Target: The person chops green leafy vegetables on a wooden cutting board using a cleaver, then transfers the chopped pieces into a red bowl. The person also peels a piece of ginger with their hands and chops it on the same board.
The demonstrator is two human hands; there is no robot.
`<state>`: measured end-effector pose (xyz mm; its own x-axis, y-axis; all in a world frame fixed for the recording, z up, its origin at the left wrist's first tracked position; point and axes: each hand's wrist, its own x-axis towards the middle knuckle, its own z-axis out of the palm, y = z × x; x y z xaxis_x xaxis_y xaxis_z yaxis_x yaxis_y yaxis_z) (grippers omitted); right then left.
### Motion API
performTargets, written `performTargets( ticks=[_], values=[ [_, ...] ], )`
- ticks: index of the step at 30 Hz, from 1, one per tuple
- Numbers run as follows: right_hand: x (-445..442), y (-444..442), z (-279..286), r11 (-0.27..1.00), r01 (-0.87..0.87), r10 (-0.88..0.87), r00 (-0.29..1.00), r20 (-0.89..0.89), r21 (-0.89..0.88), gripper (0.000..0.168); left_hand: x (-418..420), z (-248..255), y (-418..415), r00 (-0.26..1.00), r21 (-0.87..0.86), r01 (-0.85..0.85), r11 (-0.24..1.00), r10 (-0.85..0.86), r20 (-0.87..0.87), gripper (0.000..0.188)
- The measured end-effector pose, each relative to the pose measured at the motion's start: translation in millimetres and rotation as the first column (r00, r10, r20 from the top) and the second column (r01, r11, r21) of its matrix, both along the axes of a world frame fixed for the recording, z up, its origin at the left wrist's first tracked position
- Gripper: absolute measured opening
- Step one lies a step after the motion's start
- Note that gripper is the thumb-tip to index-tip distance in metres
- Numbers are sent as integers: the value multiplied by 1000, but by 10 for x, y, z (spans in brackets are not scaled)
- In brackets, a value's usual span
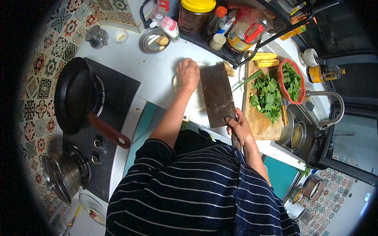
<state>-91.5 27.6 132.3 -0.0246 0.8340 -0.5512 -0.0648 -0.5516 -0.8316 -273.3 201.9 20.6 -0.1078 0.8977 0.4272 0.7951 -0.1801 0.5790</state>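
A broad, dark-bladed cleaver [218, 96] is held by its handle in my right hand [242, 128]. Beneath the blade and my left hand [188, 75] lies a round, pale board or plate [196, 100], partly covered. My left hand is over its far left part, fingers bent; whether something is under the fingers is hidden. A piece of ginger [229, 69] and a green onion stalk [248, 80] lie beyond the blade. To the right, a wooden cutting board [265, 132] bears chopped leafy greens [268, 96] and peeled corn cobs [265, 59].
A black frying pan [73, 96] stands on the gas stove [118, 79] at left. A metal bowl [144, 44] holds garlic and ginger pieces. A black rack [206, 48] carries jars and bottles. At right are a red basket [302, 85] of greens and a sink with a faucet [339, 103].
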Motion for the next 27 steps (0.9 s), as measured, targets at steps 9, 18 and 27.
performTargets(
  ticks=[9,18,27],
  values=[
    [58,67,-34,999,32,-32,997,-73,-3,25,69,282,-532,941,225,304,926,-329,83,6],
    [21,104,-53,1000,6,-7,999,48,16,28,211,442,-495,954,143,279,950,-291,69,13],
    [77,134,-79,994,99,-99,995,-14,52,25,-110,112,-541,994,46,100,994,-102,48,12]
  ],
)
